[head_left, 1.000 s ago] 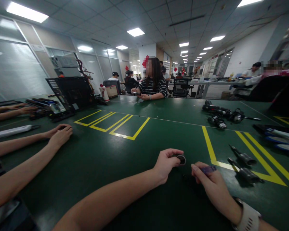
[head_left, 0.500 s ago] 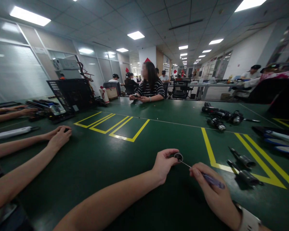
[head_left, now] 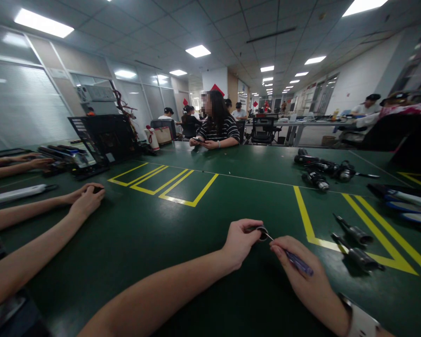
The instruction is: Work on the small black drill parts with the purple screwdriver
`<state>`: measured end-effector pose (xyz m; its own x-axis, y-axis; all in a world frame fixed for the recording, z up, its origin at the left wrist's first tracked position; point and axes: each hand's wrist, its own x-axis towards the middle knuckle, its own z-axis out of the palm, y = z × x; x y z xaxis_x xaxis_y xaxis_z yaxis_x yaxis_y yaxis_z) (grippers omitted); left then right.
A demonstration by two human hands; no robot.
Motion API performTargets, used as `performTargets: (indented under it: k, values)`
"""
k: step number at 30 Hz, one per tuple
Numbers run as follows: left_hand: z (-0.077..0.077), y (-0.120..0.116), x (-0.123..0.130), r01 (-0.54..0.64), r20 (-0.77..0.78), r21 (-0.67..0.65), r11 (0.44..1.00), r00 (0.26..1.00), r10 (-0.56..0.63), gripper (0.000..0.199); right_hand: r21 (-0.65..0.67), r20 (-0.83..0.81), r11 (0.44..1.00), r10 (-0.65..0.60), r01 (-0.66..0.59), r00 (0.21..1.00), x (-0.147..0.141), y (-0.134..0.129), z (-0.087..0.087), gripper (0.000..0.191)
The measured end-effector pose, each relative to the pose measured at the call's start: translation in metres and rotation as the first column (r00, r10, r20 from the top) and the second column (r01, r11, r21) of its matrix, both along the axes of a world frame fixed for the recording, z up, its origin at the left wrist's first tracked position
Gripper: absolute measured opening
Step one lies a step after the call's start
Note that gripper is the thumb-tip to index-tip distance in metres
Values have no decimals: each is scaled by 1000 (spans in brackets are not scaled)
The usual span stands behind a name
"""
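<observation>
My left hand (head_left: 243, 241) pinches a small round metal part (head_left: 263, 233) with an open, ring-like rim, held above the green table. In my right hand (head_left: 301, 267) is a screwdriver (head_left: 299, 263) with a purplish translucent handle and a thin metal shaft. Its shaft points left into the opening of the round part; the tip is hidden inside. To the right of my right hand lie two dark metal cylindrical parts (head_left: 363, 258) with thin stems, across the yellow tape.
Black motor-like tools (head_left: 319, 169) lie at the back right. Blue-and-white items (head_left: 409, 206) rest at the right edge. A co-worker's hands (head_left: 86, 199) are at the left, near a white power strip-like bar (head_left: 17, 194). A person (head_left: 217, 124) sits across the green table (head_left: 143, 243).
My right hand has moved left toward my left hand, so less of the screwdriver shaft shows. The round part has tilted slightly.
</observation>
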<state>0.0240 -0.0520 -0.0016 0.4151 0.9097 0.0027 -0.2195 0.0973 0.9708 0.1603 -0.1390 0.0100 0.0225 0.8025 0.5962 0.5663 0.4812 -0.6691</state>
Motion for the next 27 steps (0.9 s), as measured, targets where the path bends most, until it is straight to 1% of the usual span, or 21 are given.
performTargets:
  k: [6,10,14,18,22,27]
  values:
    - [5,-2,1,-44,-59,37,998,997,47,23,37,40,999,23,-24,999,-1,-3,0,12]
    - [10,-4,2,-48,-63,41,998,997,50,26,43,68,999,19,-22,998,0,-4,-2,12]
    - [11,-5,3,-77,-64,37,996,995,79,28,58,69,998,9,-13,998,-1,-3,-3,13]
    - [10,-5,3,-53,-70,48,997,996,56,28,81,63,997,-9,4,998,-1,-2,-3,13]
    - [10,-4,1,-5,-80,100,995,997,13,30,65,83,998,1,-6,997,0,-4,-5,13]
    - [13,-6,1,-23,-105,111,994,994,35,29,67,115,997,25,-33,993,0,-5,-6,14]
